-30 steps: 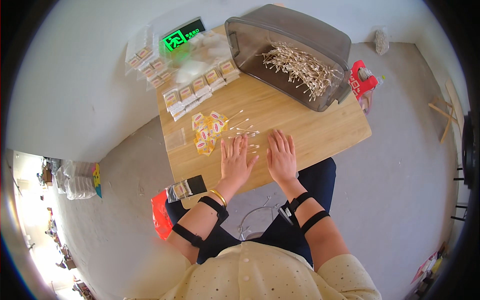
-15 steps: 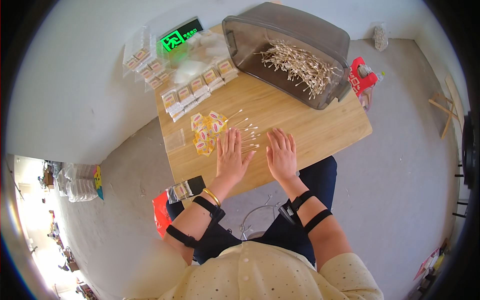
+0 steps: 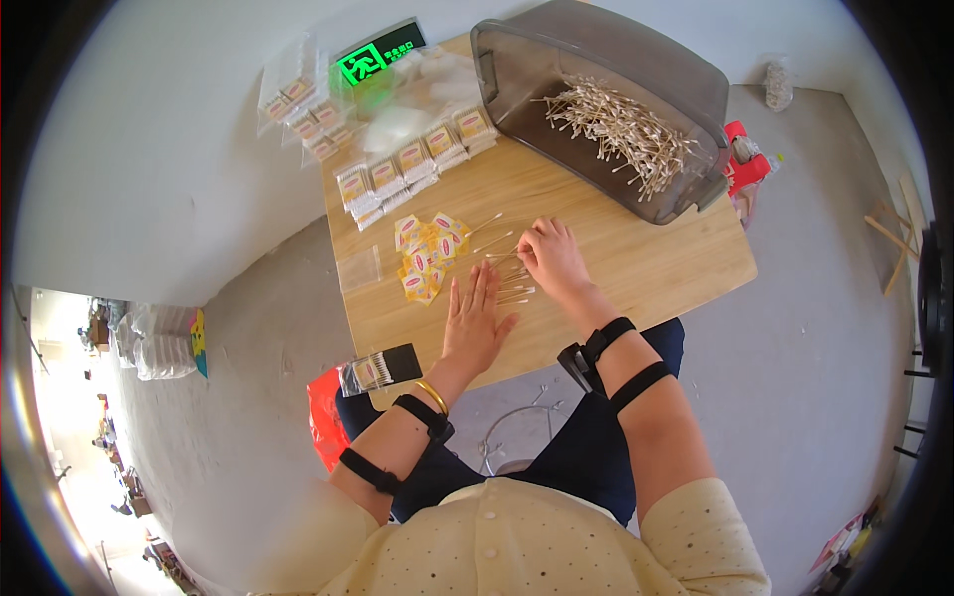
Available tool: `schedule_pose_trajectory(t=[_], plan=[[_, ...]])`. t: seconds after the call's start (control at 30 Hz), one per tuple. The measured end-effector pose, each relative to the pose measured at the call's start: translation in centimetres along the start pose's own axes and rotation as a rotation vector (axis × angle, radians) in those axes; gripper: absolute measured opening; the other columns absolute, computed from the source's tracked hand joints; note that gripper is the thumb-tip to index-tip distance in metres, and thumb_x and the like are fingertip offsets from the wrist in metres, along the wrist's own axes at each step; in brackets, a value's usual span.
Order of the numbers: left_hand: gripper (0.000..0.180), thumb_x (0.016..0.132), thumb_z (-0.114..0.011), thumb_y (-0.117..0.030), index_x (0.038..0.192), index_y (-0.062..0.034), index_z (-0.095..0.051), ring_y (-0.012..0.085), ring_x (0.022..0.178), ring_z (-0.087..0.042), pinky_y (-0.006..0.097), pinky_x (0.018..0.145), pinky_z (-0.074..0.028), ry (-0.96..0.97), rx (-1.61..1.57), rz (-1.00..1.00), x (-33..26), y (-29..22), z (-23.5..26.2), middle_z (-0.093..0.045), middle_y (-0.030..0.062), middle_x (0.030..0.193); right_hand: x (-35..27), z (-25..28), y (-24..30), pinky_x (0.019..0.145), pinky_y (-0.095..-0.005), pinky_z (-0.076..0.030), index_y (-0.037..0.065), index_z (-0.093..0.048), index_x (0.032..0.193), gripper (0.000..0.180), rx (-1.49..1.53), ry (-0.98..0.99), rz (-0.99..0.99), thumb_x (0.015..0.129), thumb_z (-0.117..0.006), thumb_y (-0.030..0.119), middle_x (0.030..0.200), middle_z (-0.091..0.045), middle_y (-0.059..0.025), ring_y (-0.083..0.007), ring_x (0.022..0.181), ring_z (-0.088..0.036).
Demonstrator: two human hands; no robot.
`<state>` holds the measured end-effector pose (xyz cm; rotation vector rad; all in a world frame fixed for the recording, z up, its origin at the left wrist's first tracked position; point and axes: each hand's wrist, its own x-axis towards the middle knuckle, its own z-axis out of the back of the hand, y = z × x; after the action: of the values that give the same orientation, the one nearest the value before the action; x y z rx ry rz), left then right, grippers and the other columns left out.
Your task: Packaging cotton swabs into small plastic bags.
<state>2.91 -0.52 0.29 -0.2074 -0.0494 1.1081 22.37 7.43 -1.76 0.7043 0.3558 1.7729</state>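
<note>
Several cotton swabs (image 3: 513, 290) lie spread side by side on the wooden table (image 3: 636, 253). My left hand (image 3: 474, 323) rests flat with its fingers stretched over the stick ends on the left. At the swabs' right tips, my right hand (image 3: 555, 260) has its fingertips pinched on one cotton swab (image 3: 500, 255); its fingers partly hide that tip. Beyond my left fingertips is a loose pile of small yellow-and-white printed cards (image 3: 433, 246), with a couple of swabs lying to its right.
A grey translucent bin (image 3: 706, 109) lies tipped at the back right, holding a heap of cotton swabs (image 3: 621, 129). Packed swab bags (image 3: 412, 164) line the back left. A clear bag (image 3: 360, 268) lies at the left; a black pouch (image 3: 381, 369) sits by the near-left edge.
My right hand has moved from lying flat right of the swabs to farther up, its fingers now curled onto a swab tip. My left hand stays flat near the swabs.
</note>
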Motion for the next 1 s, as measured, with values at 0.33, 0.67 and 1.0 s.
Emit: schedule_pose_trajectory(t=[0.33, 0.67, 1.0], plan=[[0.073, 0.104, -0.044, -0.049, 0.158, -0.0026, -0.029, 0.0306, 0.155, -0.021, 0.054, 0.126, -0.009, -0.020, 0.024, 0.028, 0.1, 0.3, 0.2, -0.023, 0.0181, 0.166, 1.3, 3.2, -2.6, 0.091, -0.0438, -0.046, 0.011, -0.063, 0.088, 0.010, 0.011, 0.118, 0.129, 0.086, -0.072, 0.014, 0.098, -0.058, -0.0052, -0.0283, 0.103, -0.057], [0.067, 0.102, -0.052, -0.039, 0.156, -0.0042, -0.031, 0.0348, 0.154, -0.024, 0.056, 0.126, -0.012, -0.190, -0.105, 0.046, 5.0, 1.8, 1.4, -0.027, 0.0194, 0.164, 1.8, 1.3, -0.6, 0.087, -0.0439, -0.048, 0.009, -0.065, 0.089, 0.008, 0.008, 0.114, 0.123, 0.084, -0.071, 0.011, 0.100, -0.062, -0.0080, -0.0298, 0.104, -0.060], [0.061, 0.099, -0.052, -0.022, 0.153, -0.0029, -0.033, 0.0328, 0.147, -0.035, 0.056, 0.126, -0.012, 0.054, -0.176, -0.113, 7.5, 2.7, 3.6, -0.044, 0.0162, 0.152, -3.1, 3.5, -1.5, 0.080, -0.0454, -0.048, 0.008, -0.065, 0.093, 0.007, 0.238, -0.102, -0.130, 0.087, -0.065, 0.005, 0.093, -0.063, -0.0125, -0.0359, 0.093, -0.059]])
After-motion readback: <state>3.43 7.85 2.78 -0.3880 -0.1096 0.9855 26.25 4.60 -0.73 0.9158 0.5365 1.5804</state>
